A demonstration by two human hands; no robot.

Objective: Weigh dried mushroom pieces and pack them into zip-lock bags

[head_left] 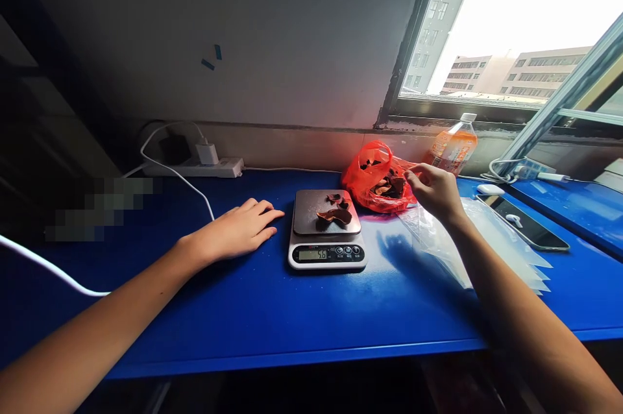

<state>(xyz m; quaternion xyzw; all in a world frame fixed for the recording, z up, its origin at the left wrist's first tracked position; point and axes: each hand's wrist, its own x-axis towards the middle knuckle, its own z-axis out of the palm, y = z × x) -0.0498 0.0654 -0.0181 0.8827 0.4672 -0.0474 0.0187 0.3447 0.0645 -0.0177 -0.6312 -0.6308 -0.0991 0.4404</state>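
A white digital scale (327, 255) stands on the blue table, its display reading about 5.6. On its metal plate lie several dark brown curled dried pieces (335, 216). My left hand (243, 227) rests on the table just left of the scale, fingers spread, holding nothing. Behind the scale, to the right, sits a red plastic bag (363, 190), its mouth open on more dried brown pieces (390, 185). My right hand (435, 192) is at the bag's right side, thumb and fingers pinched on the edge of the bag.
Clear plastic bags (452, 252) lie in a stack right of the scale. Beyond them are a phone (530, 222), an earbud (514, 221) and a white case (490, 190). An orange drink bottle (452, 145) stands by the window. A power strip (219, 168) with a white cable is at the back left.
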